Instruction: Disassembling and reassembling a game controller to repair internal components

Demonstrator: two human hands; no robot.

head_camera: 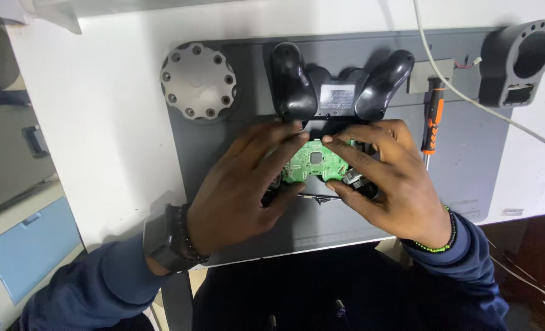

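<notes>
Head view: hands (321,184) hide circuit board (314,160) edges.

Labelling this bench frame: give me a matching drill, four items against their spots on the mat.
Items:
1. green circuit board
2. black controller shell
3. orange-handled screwdriver
4. round grey disc

Spots:
A. far left corner of the mat
B. between both hands
C. right of the shell, upright
D. far edge, centre

Pairs: 1-B, 2-D, 3-C, 4-A
</notes>
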